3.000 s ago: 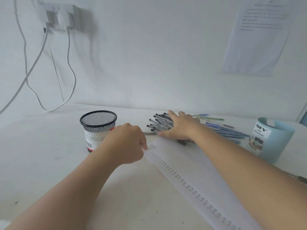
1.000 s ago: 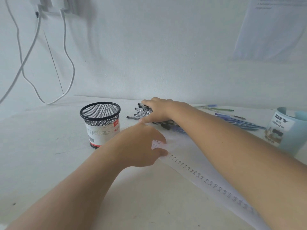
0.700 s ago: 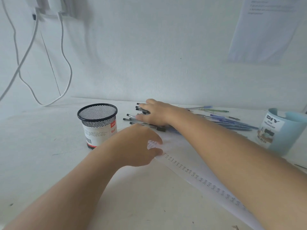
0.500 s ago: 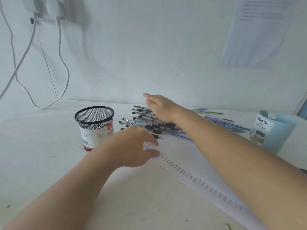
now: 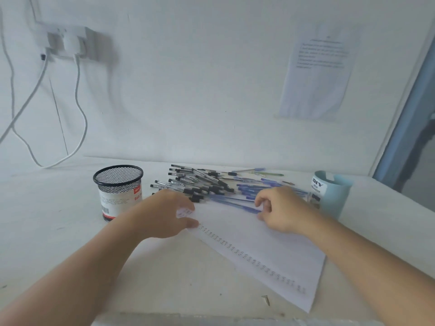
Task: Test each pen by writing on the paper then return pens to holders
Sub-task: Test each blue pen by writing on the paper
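Right fingers (image 5: 260, 199), back at paper (image 5: 259, 241) edge, round blue pen (image 5: 235, 203); left fingers (image 5: 184, 202) round corner.

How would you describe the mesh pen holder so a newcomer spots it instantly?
Start at the wall socket, upper left. Below it on the white desk, left of the pen pile, stands a cup. Unlike the pale blue holder far right, it is black wire mesh with a white label.
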Action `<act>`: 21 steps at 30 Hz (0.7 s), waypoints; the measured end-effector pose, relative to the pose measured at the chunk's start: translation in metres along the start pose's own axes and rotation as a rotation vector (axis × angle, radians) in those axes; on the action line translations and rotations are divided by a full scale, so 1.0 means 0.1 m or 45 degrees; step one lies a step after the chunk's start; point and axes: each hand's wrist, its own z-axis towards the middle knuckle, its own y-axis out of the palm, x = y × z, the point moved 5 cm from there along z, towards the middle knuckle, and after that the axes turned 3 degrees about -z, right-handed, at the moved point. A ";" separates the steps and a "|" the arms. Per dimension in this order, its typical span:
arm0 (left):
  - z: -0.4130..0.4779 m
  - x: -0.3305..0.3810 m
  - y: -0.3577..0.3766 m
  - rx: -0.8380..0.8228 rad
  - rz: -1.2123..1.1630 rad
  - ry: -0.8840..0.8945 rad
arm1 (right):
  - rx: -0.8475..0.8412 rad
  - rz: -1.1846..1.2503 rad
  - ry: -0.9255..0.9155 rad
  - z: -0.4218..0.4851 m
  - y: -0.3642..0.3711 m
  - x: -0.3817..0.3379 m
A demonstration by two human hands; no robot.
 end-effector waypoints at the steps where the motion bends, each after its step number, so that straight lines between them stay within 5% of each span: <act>1: -0.01 0.01 0.00 -0.005 -0.001 -0.002 | 0.002 0.011 0.023 -0.04 0.00 0.02; 15: -0.03 0.00 -0.01 -0.007 -0.075 0.001 | -0.133 -0.302 0.138 -0.02 -0.16 -0.23; 21: -0.01 -0.05 0.03 -0.032 -0.105 0.074 | -0.132 -0.194 0.167 0.09 -0.08 -0.23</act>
